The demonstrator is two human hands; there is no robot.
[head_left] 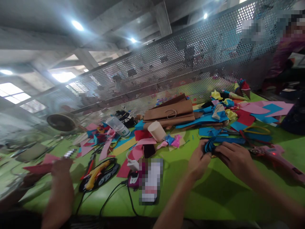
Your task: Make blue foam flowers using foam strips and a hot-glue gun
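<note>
Over the green table [176, 197], both my hands are closed around a coiled dark blue strip [209, 145] that looks like paper or foam sheet. My left hand [199, 159] pinches the coil from the left. Fingers of my right hand [234, 159] press on its right side and partly cover it. Just behind them lies a flat blue strip [228, 140]. Right of my right hand rests a pink glue gun [278, 156] with a small red light lit.
At left, a co-worker's hands [60, 167] hold red paper [44, 163]. A phone [151, 181], cables and a yellow-handled glue gun [97, 175] lie between us. Behind are a cream roll [156, 131], brown folded sheets [169, 113], a plastic cup [118, 125], colored scraps and a perforated metal screen [152, 76].
</note>
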